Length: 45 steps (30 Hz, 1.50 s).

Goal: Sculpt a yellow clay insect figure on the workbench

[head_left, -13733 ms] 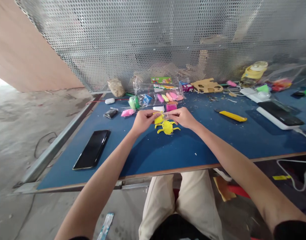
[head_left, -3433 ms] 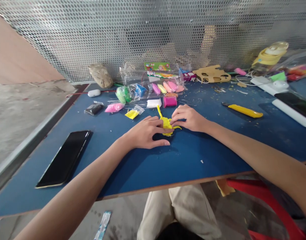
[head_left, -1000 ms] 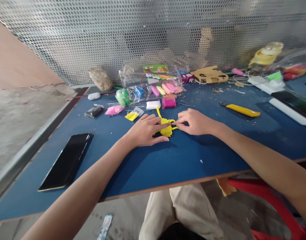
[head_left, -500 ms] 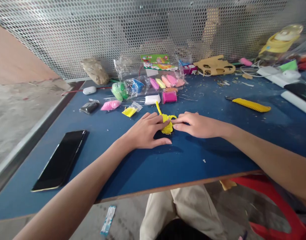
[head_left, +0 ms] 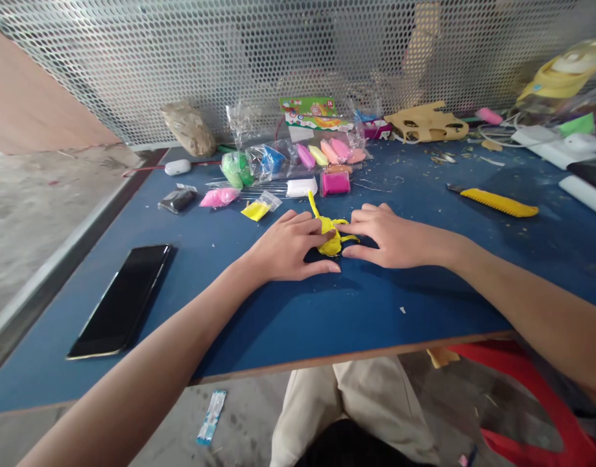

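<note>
A yellow modelling-clay figure [head_left: 331,245] lies flat on the blue table, with a rounded body and several thin limbs, one reaching up and others to the right. My left hand [head_left: 290,245] rests at its left side, index fingertip on the clay and thumb stretched apart on the near side. From the right, my right hand [head_left: 386,235] touches the figure's right part with an extended index finger. Its thumb sits apart, close to the lower right limb. Fingers cover part of the clay's left edge and middle.
Behind the hands lie bagged clays, including a magenta block [head_left: 335,182], a white block [head_left: 301,188] and a yellow packet [head_left: 257,208]. A yellow utility knife [head_left: 498,202] lies right, a phone [head_left: 121,299] left. A perforated metal panel [head_left: 307,52] stands at the back.
The right hand has drawn slightly to the right, and a lower right limb of the figure now shows. The left hand stays on the clay. The whole view has shifted slightly.
</note>
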Each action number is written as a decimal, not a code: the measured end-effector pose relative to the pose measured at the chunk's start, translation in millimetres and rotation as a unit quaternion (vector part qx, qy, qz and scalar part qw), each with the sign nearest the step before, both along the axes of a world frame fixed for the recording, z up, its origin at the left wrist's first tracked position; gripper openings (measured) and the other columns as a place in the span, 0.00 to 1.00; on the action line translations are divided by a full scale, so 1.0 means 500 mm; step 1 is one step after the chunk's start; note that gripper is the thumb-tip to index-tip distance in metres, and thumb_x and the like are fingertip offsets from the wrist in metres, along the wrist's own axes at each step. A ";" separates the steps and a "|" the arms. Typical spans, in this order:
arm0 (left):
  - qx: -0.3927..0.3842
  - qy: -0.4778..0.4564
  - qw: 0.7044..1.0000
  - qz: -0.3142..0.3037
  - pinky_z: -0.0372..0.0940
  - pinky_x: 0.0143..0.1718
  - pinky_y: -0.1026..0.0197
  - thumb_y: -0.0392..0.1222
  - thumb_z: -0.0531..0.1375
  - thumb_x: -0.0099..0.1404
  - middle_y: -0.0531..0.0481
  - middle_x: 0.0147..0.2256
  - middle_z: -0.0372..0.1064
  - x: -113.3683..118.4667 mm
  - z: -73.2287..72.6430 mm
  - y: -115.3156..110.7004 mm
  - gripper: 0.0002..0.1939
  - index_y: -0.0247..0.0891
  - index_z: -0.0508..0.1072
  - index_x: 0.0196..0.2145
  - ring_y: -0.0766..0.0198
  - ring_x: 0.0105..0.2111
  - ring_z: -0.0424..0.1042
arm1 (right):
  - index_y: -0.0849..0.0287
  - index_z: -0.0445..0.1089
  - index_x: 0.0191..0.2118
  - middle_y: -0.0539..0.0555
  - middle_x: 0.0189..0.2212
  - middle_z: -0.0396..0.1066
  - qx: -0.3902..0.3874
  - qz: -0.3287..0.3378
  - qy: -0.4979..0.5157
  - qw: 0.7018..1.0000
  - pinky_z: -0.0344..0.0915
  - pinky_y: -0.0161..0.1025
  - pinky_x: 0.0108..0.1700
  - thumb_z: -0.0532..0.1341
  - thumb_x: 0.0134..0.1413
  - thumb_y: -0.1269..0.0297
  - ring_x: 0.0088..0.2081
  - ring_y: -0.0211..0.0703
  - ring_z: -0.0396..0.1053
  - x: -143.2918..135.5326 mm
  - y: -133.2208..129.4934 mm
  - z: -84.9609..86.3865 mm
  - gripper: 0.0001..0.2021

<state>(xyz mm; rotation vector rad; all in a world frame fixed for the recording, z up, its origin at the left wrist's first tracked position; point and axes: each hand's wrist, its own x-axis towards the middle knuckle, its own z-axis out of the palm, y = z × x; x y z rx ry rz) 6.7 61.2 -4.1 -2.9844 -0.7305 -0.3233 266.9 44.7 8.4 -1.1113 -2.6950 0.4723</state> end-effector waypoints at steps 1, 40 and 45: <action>0.000 0.001 1.000 0.000 0.56 0.41 0.52 0.72 0.49 0.71 0.43 0.40 0.74 0.001 -0.001 0.000 0.38 0.37 0.78 0.53 0.54 0.40 0.68 | 0.57 0.73 0.59 0.60 0.41 0.71 0.005 0.005 -0.002 1.000 0.52 0.48 0.47 0.53 0.68 0.42 0.45 0.55 0.64 -0.001 -0.002 -0.001 0.28; 0.017 0.016 1.000 0.009 0.58 0.42 0.50 0.74 0.47 0.69 0.40 0.42 0.76 0.006 0.004 -0.008 0.43 0.35 0.75 0.59 0.51 0.42 0.70 | 0.31 0.19 0.74 0.48 0.78 0.26 -0.119 -0.102 0.349 0.924 0.59 0.65 0.65 0.38 0.62 0.27 0.75 0.61 0.40 -0.047 -0.041 -0.007 0.41; 0.015 0.019 1.000 0.008 0.57 0.41 0.51 0.75 0.46 0.69 0.40 0.41 0.76 0.015 0.008 -0.015 0.44 0.34 0.76 0.57 0.51 0.41 0.70 | 0.29 0.16 0.72 0.44 0.78 0.27 -0.130 -0.141 0.372 0.908 0.51 0.69 0.69 0.30 0.62 0.29 0.76 0.58 0.36 -0.069 -0.041 -0.022 0.37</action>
